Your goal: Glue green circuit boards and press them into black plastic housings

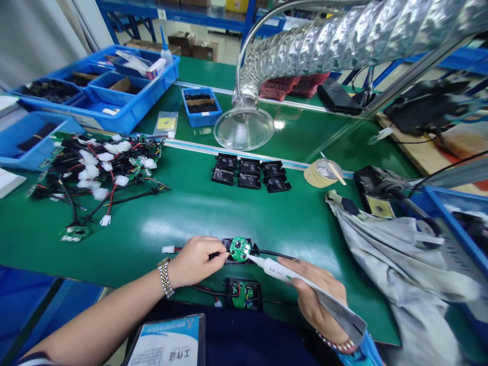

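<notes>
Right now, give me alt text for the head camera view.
On a green bench, the left hand steadies a round green circuit board over a black housing while the right hand touches a white pen-shaped tool to it. Wired boards lie heaped beyond.

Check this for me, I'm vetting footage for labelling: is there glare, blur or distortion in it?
Head view: a pale glare lies on the green bench mat, and a bright sheen on the clear fume-extractor hood; wide-angle bending stretches the blue bin at the right edge; the left hand, right hand and green circuit board look fairly sharp, with no obvious motion blur.
</notes>
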Demonstrator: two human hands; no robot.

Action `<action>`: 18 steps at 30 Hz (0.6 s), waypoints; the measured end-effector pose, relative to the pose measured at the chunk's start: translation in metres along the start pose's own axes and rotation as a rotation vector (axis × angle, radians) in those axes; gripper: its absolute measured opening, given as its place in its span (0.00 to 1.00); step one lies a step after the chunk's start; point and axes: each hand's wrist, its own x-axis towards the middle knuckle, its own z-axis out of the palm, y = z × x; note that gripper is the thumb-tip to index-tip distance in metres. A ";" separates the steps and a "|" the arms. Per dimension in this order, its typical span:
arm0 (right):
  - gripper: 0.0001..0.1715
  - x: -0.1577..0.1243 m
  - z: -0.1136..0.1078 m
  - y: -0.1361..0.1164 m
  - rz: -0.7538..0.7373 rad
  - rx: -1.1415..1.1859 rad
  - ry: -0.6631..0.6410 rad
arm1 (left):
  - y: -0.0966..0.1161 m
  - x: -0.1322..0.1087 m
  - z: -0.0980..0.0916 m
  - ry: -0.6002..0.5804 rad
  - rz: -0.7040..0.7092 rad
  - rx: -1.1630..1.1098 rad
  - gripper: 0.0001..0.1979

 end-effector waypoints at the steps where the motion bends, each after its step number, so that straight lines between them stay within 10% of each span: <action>1: 0.15 0.000 0.000 -0.001 -0.045 -0.019 0.003 | 0.000 0.000 0.000 -0.002 -0.001 -0.005 0.13; 18: 0.17 0.022 0.008 -0.017 -0.211 0.002 -0.033 | 0.002 -0.001 0.000 -0.001 0.011 -0.029 0.12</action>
